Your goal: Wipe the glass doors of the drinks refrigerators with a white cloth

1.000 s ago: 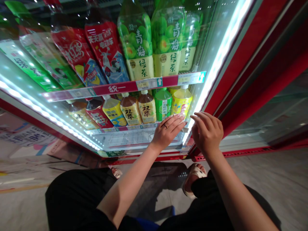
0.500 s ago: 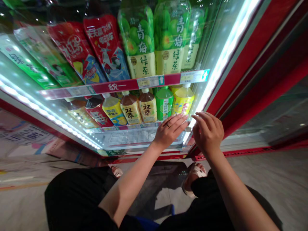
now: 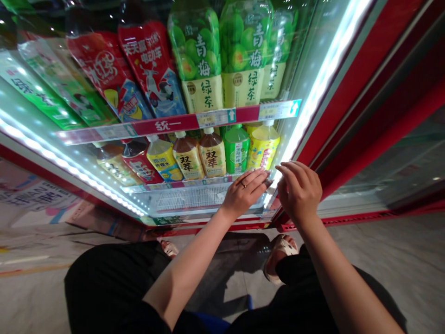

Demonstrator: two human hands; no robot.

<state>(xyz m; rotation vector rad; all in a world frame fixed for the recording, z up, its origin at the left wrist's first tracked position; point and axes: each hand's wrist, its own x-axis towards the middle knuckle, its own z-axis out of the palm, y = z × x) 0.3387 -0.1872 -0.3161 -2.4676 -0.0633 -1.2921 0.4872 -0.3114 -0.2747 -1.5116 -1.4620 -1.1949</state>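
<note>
My left hand, with a ring on one finger, reaches rightward with its fingers stretched out in front of the lower shelf. My right hand faces it a short gap away, its fingers loosely bent and apart, beside the bright light strip. I see nothing held in either hand; both thumbs and palms are mostly hidden. Behind the fingertips stands a yellow drink bottle, and left of it a green bottle. Brown-and-cream bottles stand further left in that row.
Large green tea bottles and red bottles fill the upper shelf above a red price rail. Below lies a white wire rack. The red cooler frame rises at right. My knees and sandalled feet are close to its base.
The two hands have barely moved, and their fingers keep nearly the same pose. The view has shifted very slightly, and the bottles sit a little further left.
</note>
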